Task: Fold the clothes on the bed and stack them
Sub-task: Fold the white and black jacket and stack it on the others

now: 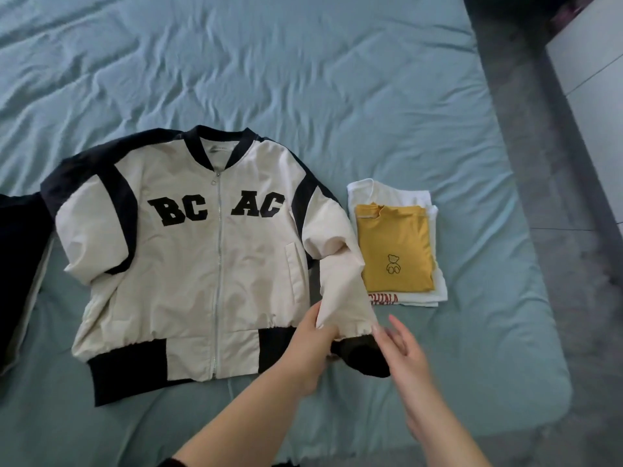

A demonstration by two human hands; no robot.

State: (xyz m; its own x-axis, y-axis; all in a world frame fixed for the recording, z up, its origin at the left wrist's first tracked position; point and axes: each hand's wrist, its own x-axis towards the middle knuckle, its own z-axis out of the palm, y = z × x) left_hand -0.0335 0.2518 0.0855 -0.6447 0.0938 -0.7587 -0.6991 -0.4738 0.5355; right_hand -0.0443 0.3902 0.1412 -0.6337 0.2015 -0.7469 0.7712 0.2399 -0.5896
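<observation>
The cream and navy jacket (188, 264) lay flat, zipped and face up (black letters BC AC across the chest) on the near half of the bed (303, 79). Its sleeve (337, 264) at the three o'clock side ran down towards five o'clock, ending in a dark cuff (364, 358). The left hand (312, 348) gripped that sleeve just above the cuff. The right hand (404, 352) was open, its straight fingers at the sleeve's gathered edge. At three o'clock of the jacket sat a stack: a folded yellow shirt (394, 251) on a folded white shirt (371, 192). A dark garment (17, 264) lay at nine o'clock.
</observation>
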